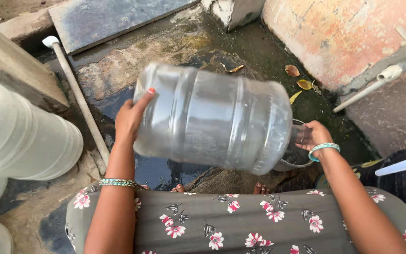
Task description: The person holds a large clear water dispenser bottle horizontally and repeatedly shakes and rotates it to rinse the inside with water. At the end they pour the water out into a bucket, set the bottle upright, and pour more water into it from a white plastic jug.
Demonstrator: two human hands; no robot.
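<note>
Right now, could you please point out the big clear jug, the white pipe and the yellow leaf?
Big clear jug (pixel 212 120), head view, middle of its body.
White pipe (pixel 78 96), head view, mid-length.
Yellow leaf (pixel 304 84), head view, its centre.

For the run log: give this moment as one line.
left hand: on base of clear water jug | right hand: at jug neck | jug: tipped sideways over wet ground
</note>
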